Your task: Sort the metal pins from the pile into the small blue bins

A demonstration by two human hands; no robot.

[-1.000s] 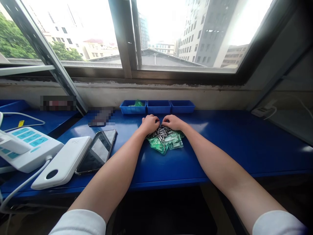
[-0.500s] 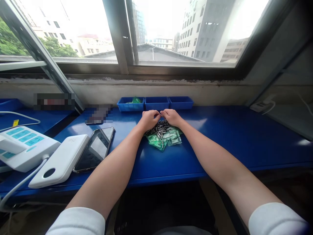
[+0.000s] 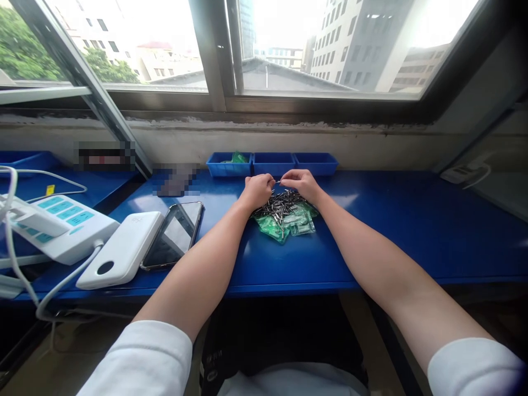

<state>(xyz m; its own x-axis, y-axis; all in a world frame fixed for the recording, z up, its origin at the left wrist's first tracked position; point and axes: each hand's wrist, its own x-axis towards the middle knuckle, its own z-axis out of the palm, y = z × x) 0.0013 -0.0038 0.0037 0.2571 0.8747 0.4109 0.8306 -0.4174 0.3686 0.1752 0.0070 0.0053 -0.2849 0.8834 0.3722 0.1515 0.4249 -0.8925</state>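
My left hand (image 3: 258,190) and my right hand (image 3: 302,182) are both curled, fingertips nearly meeting over the far edge of a heap of small metal pins (image 3: 279,204). A thin metal pin shows between the fingertips of my right hand. The pins lie on a bunch of small green plastic bags (image 3: 289,224) on the blue bench (image 3: 371,231). What my left fingers pinch is too small to make out.
Three blue trays (image 3: 273,164) stand in a row by the wall; the left one holds green bags. A phone (image 3: 174,235), a white power bank (image 3: 124,250) and a white power strip (image 3: 53,223) with cables lie at the left. A window runs behind the bench.
Both hands have lifted slightly off the pin heap and drawn fingertips together; a pin now shows at my right fingertips. The camera has tilted downward a little.
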